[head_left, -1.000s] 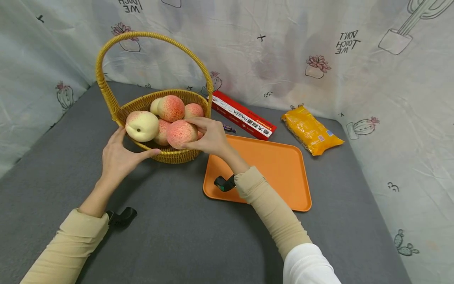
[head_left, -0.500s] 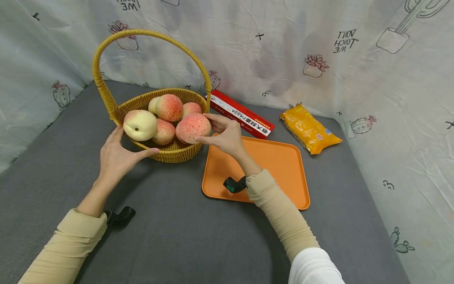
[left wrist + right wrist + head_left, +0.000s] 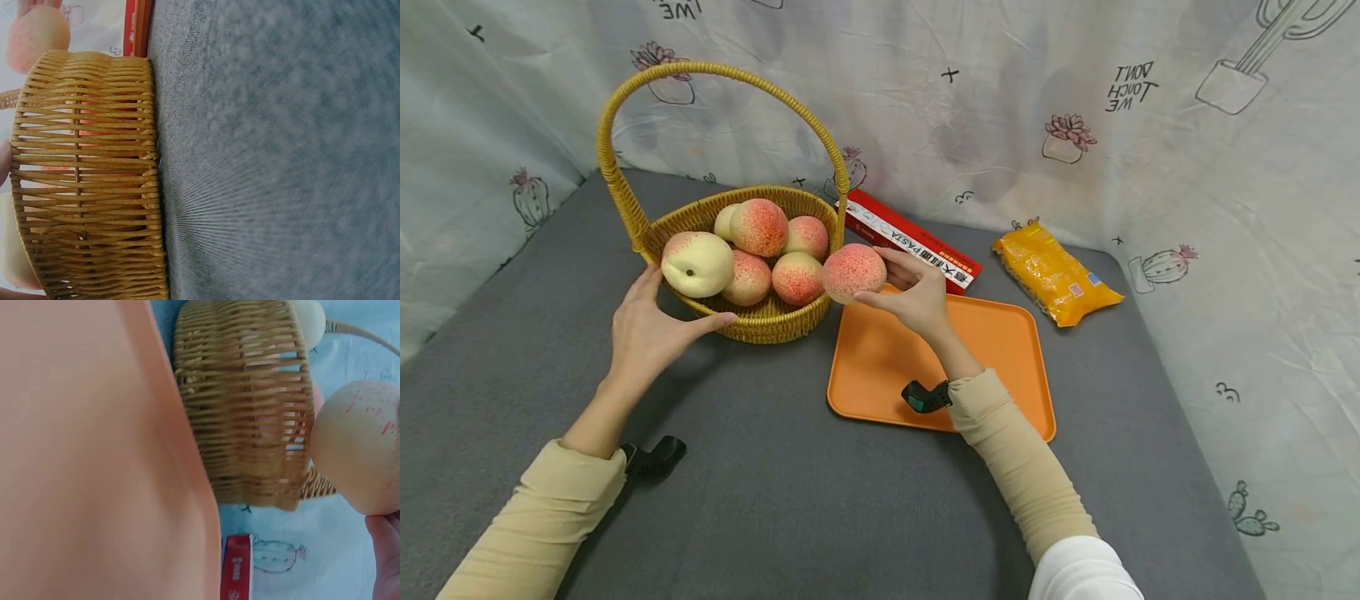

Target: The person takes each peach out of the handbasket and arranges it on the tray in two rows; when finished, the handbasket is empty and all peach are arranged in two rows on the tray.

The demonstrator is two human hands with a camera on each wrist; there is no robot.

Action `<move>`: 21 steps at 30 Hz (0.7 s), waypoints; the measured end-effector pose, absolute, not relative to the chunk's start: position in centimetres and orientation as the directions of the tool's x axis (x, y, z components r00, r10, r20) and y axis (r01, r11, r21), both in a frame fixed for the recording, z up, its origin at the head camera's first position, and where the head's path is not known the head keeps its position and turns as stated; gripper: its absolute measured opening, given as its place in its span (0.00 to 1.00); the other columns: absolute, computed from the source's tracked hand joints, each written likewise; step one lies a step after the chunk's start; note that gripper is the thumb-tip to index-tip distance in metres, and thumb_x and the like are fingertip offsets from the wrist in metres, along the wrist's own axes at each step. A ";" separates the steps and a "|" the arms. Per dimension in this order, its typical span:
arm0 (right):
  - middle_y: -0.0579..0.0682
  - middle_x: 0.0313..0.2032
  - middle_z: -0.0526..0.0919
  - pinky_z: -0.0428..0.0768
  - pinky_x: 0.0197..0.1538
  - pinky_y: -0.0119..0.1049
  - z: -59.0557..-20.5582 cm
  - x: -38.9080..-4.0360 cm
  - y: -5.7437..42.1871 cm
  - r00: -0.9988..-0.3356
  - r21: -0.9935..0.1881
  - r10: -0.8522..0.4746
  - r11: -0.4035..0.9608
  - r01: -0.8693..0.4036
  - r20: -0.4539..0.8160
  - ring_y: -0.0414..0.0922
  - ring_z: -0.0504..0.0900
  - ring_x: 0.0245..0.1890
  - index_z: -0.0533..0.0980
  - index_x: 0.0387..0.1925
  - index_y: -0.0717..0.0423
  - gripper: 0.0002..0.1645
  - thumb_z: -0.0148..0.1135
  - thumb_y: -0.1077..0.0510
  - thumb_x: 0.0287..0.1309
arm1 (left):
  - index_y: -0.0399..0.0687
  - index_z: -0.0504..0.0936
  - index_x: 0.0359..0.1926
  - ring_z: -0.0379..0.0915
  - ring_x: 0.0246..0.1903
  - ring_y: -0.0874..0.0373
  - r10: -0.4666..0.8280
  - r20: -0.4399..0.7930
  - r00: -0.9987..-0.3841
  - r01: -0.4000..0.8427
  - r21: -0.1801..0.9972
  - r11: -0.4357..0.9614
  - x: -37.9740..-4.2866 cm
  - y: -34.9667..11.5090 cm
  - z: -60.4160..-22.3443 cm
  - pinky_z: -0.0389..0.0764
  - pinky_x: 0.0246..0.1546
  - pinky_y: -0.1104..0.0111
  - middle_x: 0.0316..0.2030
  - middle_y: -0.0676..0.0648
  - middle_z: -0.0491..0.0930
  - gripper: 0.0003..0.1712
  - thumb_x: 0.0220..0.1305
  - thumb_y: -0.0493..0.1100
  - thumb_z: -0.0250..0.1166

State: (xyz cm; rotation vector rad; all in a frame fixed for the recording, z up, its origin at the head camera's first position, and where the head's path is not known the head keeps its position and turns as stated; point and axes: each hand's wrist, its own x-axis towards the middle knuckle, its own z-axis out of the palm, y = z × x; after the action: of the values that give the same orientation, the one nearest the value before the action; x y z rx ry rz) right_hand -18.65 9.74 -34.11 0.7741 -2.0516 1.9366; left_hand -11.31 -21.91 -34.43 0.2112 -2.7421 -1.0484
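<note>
In the head view, my right hand (image 3: 917,292) pinches a pink-speckled peach (image 3: 853,272) between thumb and fingers. It holds the peach in the air just off the right rim of a yellow wicker basket (image 3: 775,329). The right wrist view shows this peach's (image 3: 359,447) paler underside. My left hand (image 3: 651,329) rests at the basket's front left, its thumb stretched along the rim and its fingers at the left side. Several peaches lie inside, among them a pale one (image 3: 697,265) near the left fingers and a redder one (image 3: 761,227) on top.
An orange tray (image 3: 1000,358) lies right of the basket, partly beneath the right arm. Behind it are a red pasta box (image 3: 917,242) and a yellow packet (image 3: 1056,275). The basket's tall handle (image 3: 722,71) arches above the fruit. A patterned curtain (image 3: 970,125) backs the grey table (image 3: 760,492).
My right hand has carried the peach rightward, out past the basket's rim, uncovering another peach inside. The left hand has stayed at the basket.
</note>
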 end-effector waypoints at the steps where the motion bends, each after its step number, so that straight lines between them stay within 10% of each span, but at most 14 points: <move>1: 0.70 0.50 0.80 0.81 0.51 0.41 -34.2 -18.6 10.0 -0.844 -0.865 -0.217 -0.008 -0.502 0.491 0.55 0.83 0.49 0.75 0.53 0.77 0.34 0.73 0.79 0.38 | 0.34 0.48 0.75 0.43 0.71 0.34 -0.202 0.134 -0.970 -0.060 0.672 0.738 -11.3 -21.9 -34.5 0.51 0.65 0.37 0.73 0.31 0.49 0.67 0.47 0.62 0.75; 21: 0.62 0.49 0.83 0.81 0.50 0.36 -37.5 -21.0 11.8 -0.986 -0.969 -0.107 0.199 -0.148 0.129 0.52 0.83 0.50 0.79 0.53 0.66 0.31 0.77 0.68 0.42 | 0.34 0.48 0.75 0.44 0.71 0.33 -0.201 0.128 -0.971 -0.064 0.670 0.739 -11.2 -22.0 -34.4 0.52 0.64 0.37 0.73 0.31 0.49 0.67 0.47 0.62 0.76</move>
State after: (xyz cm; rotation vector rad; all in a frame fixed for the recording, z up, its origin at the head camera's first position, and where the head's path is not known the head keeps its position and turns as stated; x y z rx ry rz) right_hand -20.98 11.79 -37.47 0.2569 -2.4069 1.9507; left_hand -11.16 -21.98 -34.40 0.2118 -2.7479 -1.0483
